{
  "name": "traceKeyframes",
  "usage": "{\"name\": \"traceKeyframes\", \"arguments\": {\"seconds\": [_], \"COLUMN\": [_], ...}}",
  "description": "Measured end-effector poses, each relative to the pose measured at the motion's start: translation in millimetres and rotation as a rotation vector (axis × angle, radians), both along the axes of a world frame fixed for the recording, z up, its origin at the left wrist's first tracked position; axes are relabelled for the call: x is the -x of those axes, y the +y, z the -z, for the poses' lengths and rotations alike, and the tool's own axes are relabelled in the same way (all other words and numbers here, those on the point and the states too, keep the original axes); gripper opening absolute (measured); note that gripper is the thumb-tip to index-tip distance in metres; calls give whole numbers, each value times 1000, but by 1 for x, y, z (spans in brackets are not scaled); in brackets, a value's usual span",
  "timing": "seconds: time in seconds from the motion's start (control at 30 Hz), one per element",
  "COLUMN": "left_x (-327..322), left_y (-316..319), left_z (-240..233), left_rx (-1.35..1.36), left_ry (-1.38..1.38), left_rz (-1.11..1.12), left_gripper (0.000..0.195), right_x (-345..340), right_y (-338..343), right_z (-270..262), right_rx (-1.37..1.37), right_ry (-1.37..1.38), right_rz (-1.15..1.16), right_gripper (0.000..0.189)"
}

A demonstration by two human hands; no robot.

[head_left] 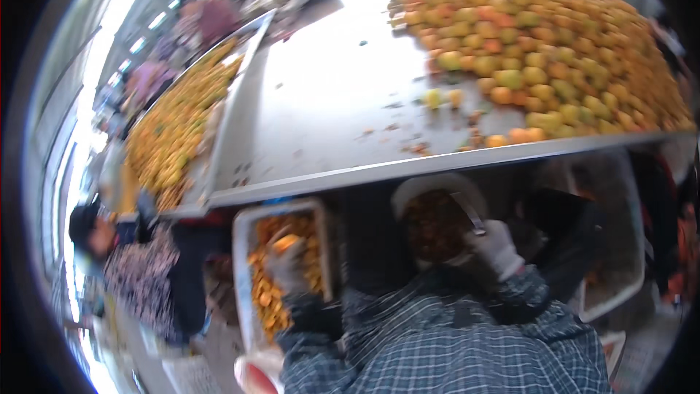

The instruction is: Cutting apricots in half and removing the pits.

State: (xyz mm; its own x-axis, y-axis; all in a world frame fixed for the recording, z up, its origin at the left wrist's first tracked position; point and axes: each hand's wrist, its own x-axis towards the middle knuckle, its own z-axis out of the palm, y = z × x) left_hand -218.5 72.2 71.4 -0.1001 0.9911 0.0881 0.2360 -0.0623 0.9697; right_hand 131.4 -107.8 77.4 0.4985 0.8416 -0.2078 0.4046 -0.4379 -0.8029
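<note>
My left hand (287,265), in a pale glove, is over a white plastic crate (240,279) of orange fruit pieces (265,298). Its fingers are around an orange piece of fruit (285,243). Whether they still grip it is blurred. My right hand (495,249), in a white glove, holds a metal-bladed tool (467,212), seemingly a knife, its blade pointing up and left over a white bucket (402,191). Dark reddish-brown scraps (437,224) fill much of the bucket.
A metal table (328,120) spans the view ahead, with a heap of orange and yellow-green fruit (525,60) at right. Another fruit-laden table (180,131) stands left, beside a person in a patterned top (142,273). A white crate (629,279) is at my right; more people appear behind.
</note>
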Motion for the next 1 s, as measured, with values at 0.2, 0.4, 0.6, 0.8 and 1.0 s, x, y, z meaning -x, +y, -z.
{"name": "traceKeyframes", "arguments": {"seconds": [0.2, 0.4, 0.6, 0.8, 1.0], "left_x": [74, -84, -210, -254, -256], "left_y": [57, -5, -66, -83, -76], "left_z": [38, -48, -58, 39, 108], "left_rx": [94, -147, -27, 98, 286], "left_ry": [520, -35, 72, 108, -327], "left_rz": [-329, 223, 873, 1088, 946], "left_gripper": [62, 32, 24, 26, 31], "right_x": [-21, -102, -174, -209, -224], "right_y": [1, 29, 101, 157, 164], "right_z": [-37, -92, -97, -65, -37], "right_rx": [-320, -229, 234, 479, 433], "right_ry": [-112, -556, -1025, -1116, -1179], "right_rz": [96, 199, -29, -130, -69], "right_gripper": [21, 22, 16, 36, 48]}}
